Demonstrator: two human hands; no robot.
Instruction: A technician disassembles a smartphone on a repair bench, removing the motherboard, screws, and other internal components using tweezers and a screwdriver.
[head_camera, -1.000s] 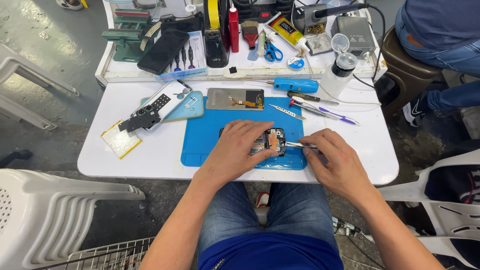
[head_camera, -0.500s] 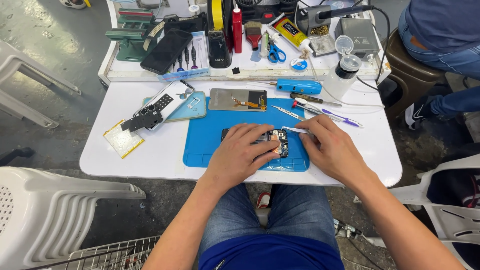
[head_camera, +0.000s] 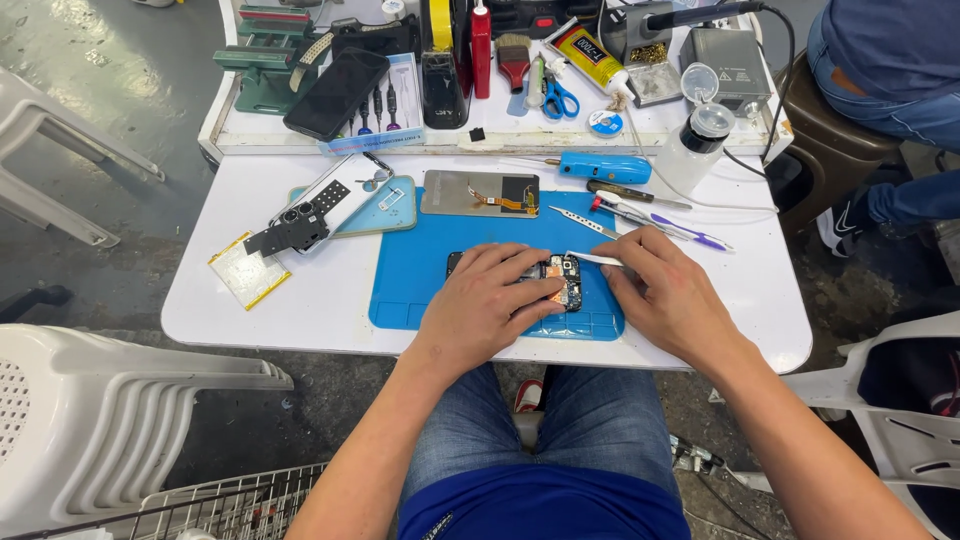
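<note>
An opened phone (head_camera: 562, 278) with bare circuitry lies on a blue work mat (head_camera: 420, 285) on the white table (head_camera: 330, 305). My left hand (head_camera: 490, 300) lies flat over most of the phone and presses it down. My right hand (head_camera: 665, 290) is just right of the phone and grips metal tweezers (head_camera: 592, 258), whose tip points left toward the phone's upper right end.
A detached screen panel (head_camera: 480, 193) lies at the mat's far edge. A phone back cover and parts (head_camera: 335, 205) and a yellow battery (head_camera: 248, 270) sit to the left. Screwdrivers and tools (head_camera: 640, 205) lie right; a crowded tray (head_camera: 500, 70) behind. White chairs flank me; another person (head_camera: 890, 80) sits far right.
My right hand has shifted up and to the right along the phone's end, bringing the tweezers to its upper corner. The left hand stays pressed on the phone.
</note>
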